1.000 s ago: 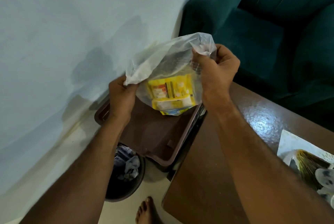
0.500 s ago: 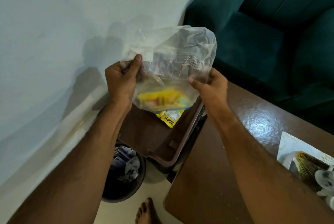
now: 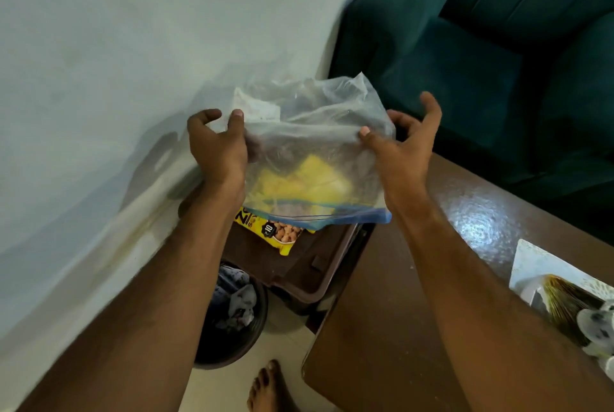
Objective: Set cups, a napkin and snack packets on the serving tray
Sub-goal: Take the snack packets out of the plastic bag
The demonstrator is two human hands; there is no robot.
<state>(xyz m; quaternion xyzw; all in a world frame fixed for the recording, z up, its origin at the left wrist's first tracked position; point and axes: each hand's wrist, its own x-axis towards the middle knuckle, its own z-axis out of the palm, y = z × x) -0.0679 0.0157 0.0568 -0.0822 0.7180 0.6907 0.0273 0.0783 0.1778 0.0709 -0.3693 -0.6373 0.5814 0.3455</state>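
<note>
Bag [image 3: 319, 145], clear plastic with a blue zip strip, held upended above the brown serving tray [image 3: 299, 275]; landmark for all entries below is this tray.

Change since half a second ago: the bag has turned further over, its zip mouth now lowest and facing the tray. A yellow snack packet [image 3: 277, 233], printed with nuts and a "10" mark, shows more of itself below the mouth than before and lies on the tray floor. Judged meaning: emptying is under way, one packet delivered, more to follow.

Remaining contents: yellow packets [image 3: 299, 184] seen through the film, above the tray; count not readable.

Left hand [image 3: 217, 154]: at the bag's left edge, thumb pressed on the film, other fingers curled behind it.

Right hand [image 3: 400, 152]: at the bag's right edge, thumb tip on the film, other fingers spread loose behind; how firmly it grips I cannot tell.

Hidden or unclear: far half of the tray covered by bag and hands; cups and napkin not visible on it. Whether the fallen packet is fully free of the mouth cannot be told. Right of the tray, the table [image 3: 382, 328] carries patterned items [image 3: 564, 298] cut by the frame edge, unidentifiable. Below the tray, a dark bin [image 3: 232, 312] holds crumpled waste.
</note>
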